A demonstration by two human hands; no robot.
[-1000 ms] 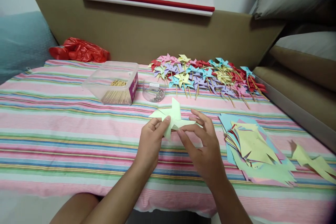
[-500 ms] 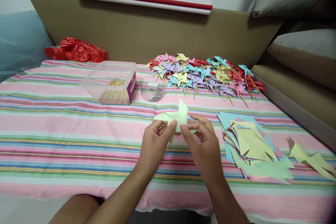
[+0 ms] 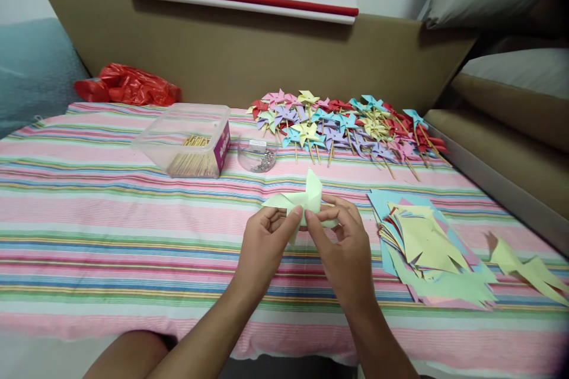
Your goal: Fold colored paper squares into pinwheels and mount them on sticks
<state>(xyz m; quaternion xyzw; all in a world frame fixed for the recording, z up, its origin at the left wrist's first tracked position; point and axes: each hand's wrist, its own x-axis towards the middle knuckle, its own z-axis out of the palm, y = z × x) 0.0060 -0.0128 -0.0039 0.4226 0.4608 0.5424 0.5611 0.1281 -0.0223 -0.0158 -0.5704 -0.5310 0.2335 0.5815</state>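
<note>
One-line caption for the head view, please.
Left hand and right hand pinch a pale green paper pinwheel over a striped tablecloth, finished pinwheels behind.

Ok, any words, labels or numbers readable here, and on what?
Purple label on the clear stick box: white print, too blurred to read.
White sticker on the small clear tub: too small to read.
The pale green paper in left hand and right hand: no print.
</note>
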